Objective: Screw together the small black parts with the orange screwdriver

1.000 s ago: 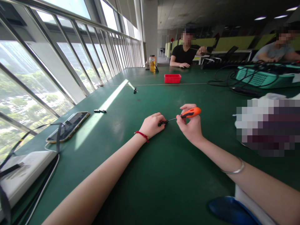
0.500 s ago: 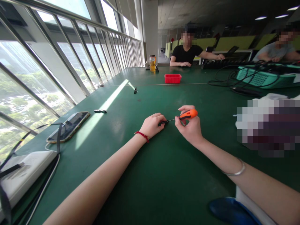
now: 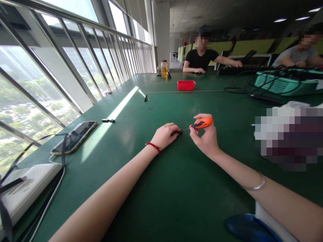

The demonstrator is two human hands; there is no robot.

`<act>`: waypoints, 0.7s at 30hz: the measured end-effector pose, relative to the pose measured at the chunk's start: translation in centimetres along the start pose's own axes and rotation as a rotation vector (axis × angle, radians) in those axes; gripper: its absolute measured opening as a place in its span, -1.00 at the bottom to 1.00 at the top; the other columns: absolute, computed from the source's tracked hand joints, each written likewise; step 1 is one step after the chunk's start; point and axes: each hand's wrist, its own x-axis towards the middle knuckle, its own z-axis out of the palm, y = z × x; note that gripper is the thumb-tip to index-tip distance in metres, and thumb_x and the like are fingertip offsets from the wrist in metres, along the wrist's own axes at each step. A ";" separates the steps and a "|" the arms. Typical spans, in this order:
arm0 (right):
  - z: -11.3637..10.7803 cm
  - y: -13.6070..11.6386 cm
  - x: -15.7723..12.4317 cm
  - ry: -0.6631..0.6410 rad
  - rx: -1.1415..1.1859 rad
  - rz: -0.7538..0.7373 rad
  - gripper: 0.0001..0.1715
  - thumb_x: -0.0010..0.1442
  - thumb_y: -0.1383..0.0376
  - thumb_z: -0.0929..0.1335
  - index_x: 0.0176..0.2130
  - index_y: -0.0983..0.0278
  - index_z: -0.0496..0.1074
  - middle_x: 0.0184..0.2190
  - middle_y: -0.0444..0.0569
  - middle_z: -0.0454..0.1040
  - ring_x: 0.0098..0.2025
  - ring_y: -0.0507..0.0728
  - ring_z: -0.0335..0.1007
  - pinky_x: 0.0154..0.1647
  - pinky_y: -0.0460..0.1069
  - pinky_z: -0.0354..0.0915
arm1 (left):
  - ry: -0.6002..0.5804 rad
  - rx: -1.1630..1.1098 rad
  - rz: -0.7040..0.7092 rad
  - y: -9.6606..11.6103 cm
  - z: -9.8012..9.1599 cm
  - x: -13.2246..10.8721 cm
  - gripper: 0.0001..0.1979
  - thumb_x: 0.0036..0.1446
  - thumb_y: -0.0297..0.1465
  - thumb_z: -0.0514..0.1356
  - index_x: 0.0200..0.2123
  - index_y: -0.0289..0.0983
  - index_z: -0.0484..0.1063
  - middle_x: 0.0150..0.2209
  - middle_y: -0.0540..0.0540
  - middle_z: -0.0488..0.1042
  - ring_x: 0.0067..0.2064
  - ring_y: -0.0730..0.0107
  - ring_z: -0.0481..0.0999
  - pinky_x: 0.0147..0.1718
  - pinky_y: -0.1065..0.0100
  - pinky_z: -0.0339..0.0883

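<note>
My left hand (image 3: 165, 136) rests on the green table (image 3: 151, 188), its fingers closed on a small black part (image 3: 178, 132). Most of that part is hidden under the fingers, so its kind does not show. In my right hand (image 3: 207, 137) is a screwdriver (image 3: 205, 123) with an orange and dark handle, gripped between thumb and fingers. Its thin metal shaft points left, and the tip meets or nearly meets the black part. Farther off to the left lie a small black piece (image 3: 108, 120) and another black piece (image 3: 145, 98).
A phone (image 3: 74, 137) and a white box with cables (image 3: 32, 181) lie at the left. Beyond my hands stand a red bin (image 3: 186, 85) and a jar (image 3: 164, 70). A teal basket (image 3: 285, 82) with cables is at the right. Two people sit across the table.
Both hands keep nearly the same place. The screwdriver's handle has turned slightly in my right hand, and the fingers have shifted a little.
</note>
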 end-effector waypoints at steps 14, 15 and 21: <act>-0.6 0.9 0.5 0.095 -0.062 0.002 -0.87 0.12 0.31 0.28 -0.24 0.22 0.32 -0.58 -0.21 0.20 -0.56 0.01 0.18 -0.45 -0.05 0.18 | 0.021 -0.045 -0.037 -0.2 0.3 0.0 -0.80 0.05 -0.48 0.10 -0.23 -0.23 0.45 -0.27 -0.03 0.49 -0.19 0.36 0.44 -0.19 0.35 0.33; -0.6 1.1 0.6 0.102 -0.082 -0.007 -0.87 0.14 0.30 0.27 -0.24 0.22 0.35 -0.52 -0.16 0.26 -0.50 0.02 0.23 -0.40 -0.04 0.21 | 0.028 -0.065 -0.042 -0.3 0.3 0.1 -0.80 0.04 -0.49 0.11 -0.24 -0.24 0.45 -0.27 -0.03 0.49 -0.20 0.36 0.44 -0.19 0.35 0.33; -0.1 2.5 0.7 -0.272 -0.228 0.011 -0.85 0.13 0.27 0.29 -0.27 0.20 0.44 -0.36 -0.06 0.29 -0.37 0.06 0.32 -0.34 -0.05 0.24 | 0.123 -0.188 -0.076 -0.5 0.2 0.1 -0.84 0.02 -0.51 0.12 -0.31 -0.27 0.45 -0.30 -0.05 0.46 -0.24 0.38 0.44 -0.22 0.37 0.34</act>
